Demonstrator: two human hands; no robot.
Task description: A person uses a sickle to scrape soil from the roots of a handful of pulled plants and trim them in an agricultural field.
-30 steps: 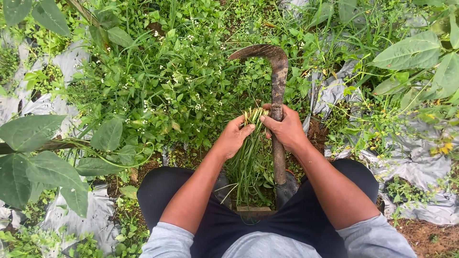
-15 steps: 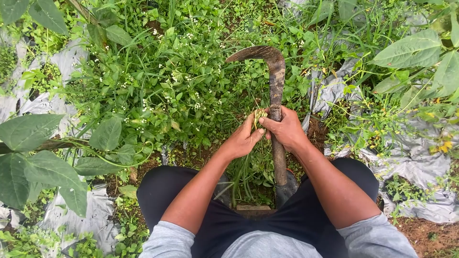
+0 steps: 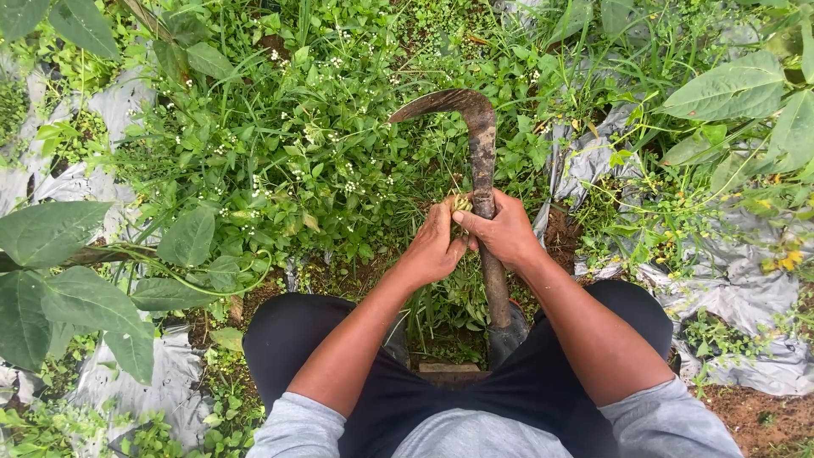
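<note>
Between the person's knees, a sickle (image 3: pixel 482 170) stands upright, curved rusty blade uppermost. The right hand (image 3: pixel 507 233) is closed around its shaft; the left hand (image 3: pixel 434 248) pinches a small tuft of plant stems (image 3: pixel 459 203) against it. Judged rigid and fairly heavy, the sickle is best held mid-shaft; the stems look soft and light. Weeds (image 3: pixel 280 161) and grey plastic sheeting (image 3: pixel 755 339) surround.

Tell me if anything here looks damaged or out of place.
The sickle blade is brown with rust. The grey plastic sheeting is torn and crumpled, and weeds grow through it.
</note>
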